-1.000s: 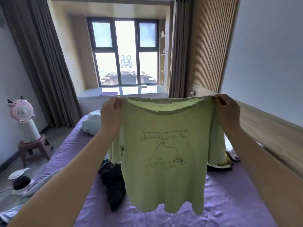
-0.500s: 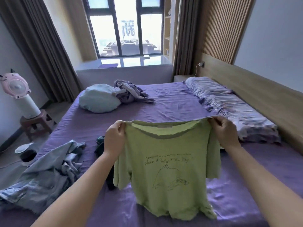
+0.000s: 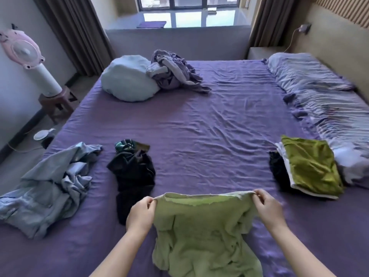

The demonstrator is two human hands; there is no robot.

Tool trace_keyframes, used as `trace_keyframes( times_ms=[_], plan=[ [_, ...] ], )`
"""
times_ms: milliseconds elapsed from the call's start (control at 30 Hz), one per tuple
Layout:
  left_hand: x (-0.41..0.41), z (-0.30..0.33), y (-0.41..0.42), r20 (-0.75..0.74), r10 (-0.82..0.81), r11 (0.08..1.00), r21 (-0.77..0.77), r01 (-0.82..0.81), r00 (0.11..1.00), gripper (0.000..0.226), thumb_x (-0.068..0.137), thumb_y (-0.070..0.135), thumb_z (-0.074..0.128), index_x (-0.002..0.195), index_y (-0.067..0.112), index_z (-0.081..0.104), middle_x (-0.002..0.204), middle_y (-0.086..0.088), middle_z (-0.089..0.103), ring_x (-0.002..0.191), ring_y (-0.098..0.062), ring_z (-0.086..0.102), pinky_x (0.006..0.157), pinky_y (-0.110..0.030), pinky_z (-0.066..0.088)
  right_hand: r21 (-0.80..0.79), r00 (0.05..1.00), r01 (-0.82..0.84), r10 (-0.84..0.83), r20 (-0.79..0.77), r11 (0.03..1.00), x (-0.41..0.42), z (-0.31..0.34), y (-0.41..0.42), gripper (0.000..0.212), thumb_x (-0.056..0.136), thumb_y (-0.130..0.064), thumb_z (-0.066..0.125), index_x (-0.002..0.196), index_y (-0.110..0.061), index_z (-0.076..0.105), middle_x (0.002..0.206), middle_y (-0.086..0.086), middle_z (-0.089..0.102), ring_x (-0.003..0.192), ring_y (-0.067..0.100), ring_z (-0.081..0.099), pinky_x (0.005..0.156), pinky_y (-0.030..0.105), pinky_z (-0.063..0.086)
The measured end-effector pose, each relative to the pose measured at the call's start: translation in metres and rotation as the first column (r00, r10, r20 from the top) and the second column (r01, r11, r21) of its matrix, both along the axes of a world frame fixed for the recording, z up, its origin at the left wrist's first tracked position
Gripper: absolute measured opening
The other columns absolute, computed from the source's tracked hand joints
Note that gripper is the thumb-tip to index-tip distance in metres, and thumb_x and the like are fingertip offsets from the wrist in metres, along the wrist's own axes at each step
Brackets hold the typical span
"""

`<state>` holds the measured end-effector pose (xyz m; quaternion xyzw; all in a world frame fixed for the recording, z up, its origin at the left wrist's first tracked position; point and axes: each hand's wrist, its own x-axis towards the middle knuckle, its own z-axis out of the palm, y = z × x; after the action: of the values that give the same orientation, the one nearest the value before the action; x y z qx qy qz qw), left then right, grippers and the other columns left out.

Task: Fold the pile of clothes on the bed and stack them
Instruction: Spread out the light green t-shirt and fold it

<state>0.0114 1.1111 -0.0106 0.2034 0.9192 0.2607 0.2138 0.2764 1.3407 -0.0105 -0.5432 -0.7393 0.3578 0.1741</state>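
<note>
- Head view, only camera.
- Left hand (image 3: 139, 213) pinches the left shoulder corner of the light green cotton T-shirt (image 3: 201, 232); fingers curled and clamped on the fabric edge.
- Right hand (image 3: 266, 206) pinches the right shoulder corner the same way, fingers closed on the cloth.
- Collar edge is stretched between the two sets of fingers; the rest of the shirt lies crumpled on the purple bed sheet (image 3: 199, 120), below the hands toward the camera.
- Just left of the left fingers: crumpled black garment (image 3: 132, 176), its lower end just beside the left hand, can't tell if touching. A dark green patterned bundle (image 3: 125, 145) sits at its far end.
- Farther left of the left fingers: heap of light blue denim fabric (image 3: 50, 184) at the bed edge.
- Right of and beyond the right fingers, apart from them: folded stack, olive-green folded garment (image 3: 311, 166) on top, white layer under it, black item at its left side.
- Stack touches the striped grey-purple quilt (image 3: 323, 100) along the right side.
- Far beyond both hands: pale blue round pillow (image 3: 127, 80) touching a crumpled lilac-grey garment (image 3: 173, 72).
- Off the bed, left: pink and white fan (image 3: 26, 54) on a brown stool (image 3: 58, 104).
</note>
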Motion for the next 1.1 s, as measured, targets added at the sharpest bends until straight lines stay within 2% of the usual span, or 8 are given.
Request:
trace_keyframes(
  times_ms=[100,200,267,333,633,967,1033,1100],
  plan=[
    [-0.006,-0.016,0.010,0.013,0.029,0.999,0.032,-0.029,0.999,0.018,0.095,0.025,0.053,0.094,0.018,0.069,0.084,-0.010,0.063,0.087,-0.027,0.058,0.067,-0.032,0.042,0.000,0.999,-0.035,0.035,-0.024,0.999,-0.013,-0.016,0.012,0.012,0.092,-0.007,0.056,0.087,-0.014,0.064,0.079,0.000,0.067,0.079,0.025,0.061,0.065,0.029,0.035],
    [-0.019,-0.025,0.031,0.091,0.048,0.988,0.141,-0.061,0.995,0.023,0.097,0.018,0.050,0.075,0.019,0.059,0.069,0.000,0.060,0.069,-0.017,0.055,0.062,-0.027,0.041,0.021,0.996,-0.070,0.071,-0.045,0.997,-0.029,-0.023,0.030,0.015,0.093,-0.010,0.054,0.085,-0.021,0.061,0.078,-0.007,0.065,0.075,0.017,0.059,0.064,0.023,0.034],
    [-0.033,-0.030,0.050,0.100,0.056,0.978,0.194,-0.075,0.993,0.024,0.098,0.019,0.047,0.076,0.021,0.056,0.067,0.003,0.059,0.064,-0.011,0.052,0.060,-0.023,0.039,0.035,0.997,-0.075,0.076,-0.016,0.997,-0.040,-0.030,0.046,0.011,0.093,-0.013,0.055,0.089,-0.020,0.062,0.080,-0.003,0.067,0.076,0.020,0.060,0.065,0.027,0.037],
    [-0.049,-0.040,0.073,0.039,0.020,0.980,0.198,-0.028,0.999,0.021,0.099,0.024,0.044,0.082,0.022,0.056,0.074,0.003,0.062,0.070,-0.015,0.056,0.064,-0.033,0.042,0.043,0.997,-0.063,0.061,0.036,0.997,-0.053,-0.039,0.064,0.008,0.094,-0.020,0.055,0.093,-0.021,0.064,0.083,0.001,0.070,0.080,0.026,0.062,0.066,0.034,0.040],
    [-0.145,-0.097,0.188,-0.209,-0.135,0.990,0.013,0.141,0.969,0.030,0.101,0.044,0.033,0.099,0.025,0.057,0.095,0.004,0.064,0.088,-0.024,0.059,0.067,-0.035,0.042,0.110,0.991,0.010,-0.024,0.132,0.994,-0.126,-0.087,0.161,0.017,0.094,-0.030,0.055,0.099,-0.019,0.067,0.094,0.011,0.071,0.090,0.033,0.062,0.065,0.035,0.037],
    [-0.205,-0.175,0.284,-0.208,-0.159,0.974,-0.190,0.120,0.965,0.029,0.101,0.039,0.036,0.104,0.022,0.059,0.103,-0.005,0.066,0.096,-0.031,0.058,0.067,-0.032,0.034,0.009,0.992,0.008,-0.009,0.124,1.000,-0.207,-0.171,0.244,0.019,0.093,-0.031,0.057,0.101,-0.018,0.068,0.098,0.008,0.070,0.095,0.030,0.061,0.077,0.037,0.044],
    [-0.202,-0.192,0.294,-0.147,-0.194,0.953,-0.264,0.151,0.970,0.026,0.100,0.034,0.040,0.111,0.022,0.060,0.112,-0.006,0.063,0.105,-0.030,0.055,0.074,-0.034,0.040,-0.047,0.986,-0.012,0.019,0.163,0.999,-0.214,-0.194,0.247,0.020,0.093,-0.026,0.058,0.107,-0.016,0.068,0.105,0.009,0.069,0.101,0.029,0.061,0.083,0.036,0.045],
    [-0.192,-0.206,0.299,-0.162,-0.227,0.927,-0.338,0.162,0.960,0.032,0.096,0.028,0.049,0.126,0.020,0.055,0.129,-0.010,0.053,0.122,-0.031,0.042,0.096,-0.040,0.036,-0.084,0.991,-0.016,0.027,0.129,0.996,-0.215,-0.210,0.244,0.027,0.092,-0.018,0.060,0.117,-0.010,0.064,0.113,0.012,0.066,0.107,0.029,0.059,0.091,0.036,0.043]
  ],
)
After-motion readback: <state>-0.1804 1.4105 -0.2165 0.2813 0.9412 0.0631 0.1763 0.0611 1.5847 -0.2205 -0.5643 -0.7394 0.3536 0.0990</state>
